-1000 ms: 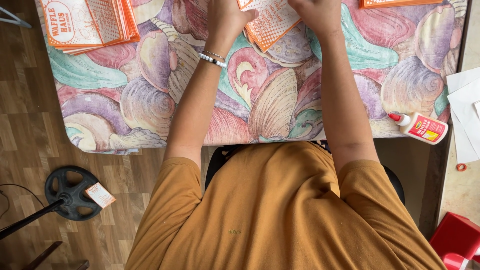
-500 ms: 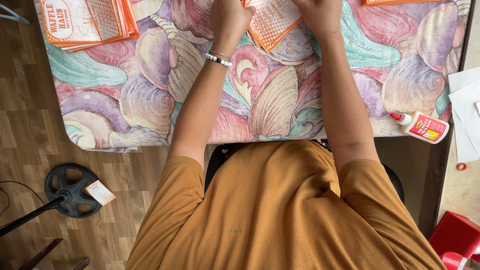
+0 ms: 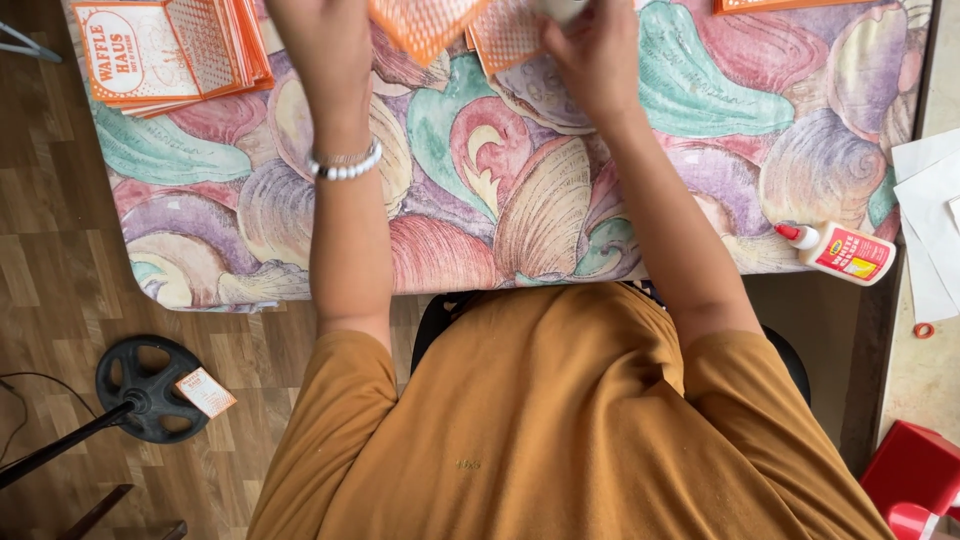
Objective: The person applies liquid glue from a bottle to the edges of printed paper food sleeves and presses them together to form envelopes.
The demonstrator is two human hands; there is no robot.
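Observation:
My left hand [image 3: 318,45], with a bead bracelet [image 3: 345,164] on the wrist, is at the top edge. It holds a tilted orange waffle-print paper bag [image 3: 425,22] just above the shell-patterned tablecloth [image 3: 520,200]. My right hand [image 3: 597,55] is curled beside it, its thumb on a second orange waffle-print piece [image 3: 505,38]. A small pale thing [image 3: 560,8] sits at its fingertips. The fingertips of both hands are cut off by the frame.
A stack of orange-and-white paper bags [image 3: 170,50] lies at the table's far left. A white glue bottle with a red cap [image 3: 840,252] lies on the right edge, next to white sheets [image 3: 935,220]. A black stand base [image 3: 150,385] is on the wooden floor. A red object [image 3: 915,480] is at bottom right.
The view has shifted, so the table sits lower. My left hand has moved left and lifted an orange bag away from the piece under my right hand.

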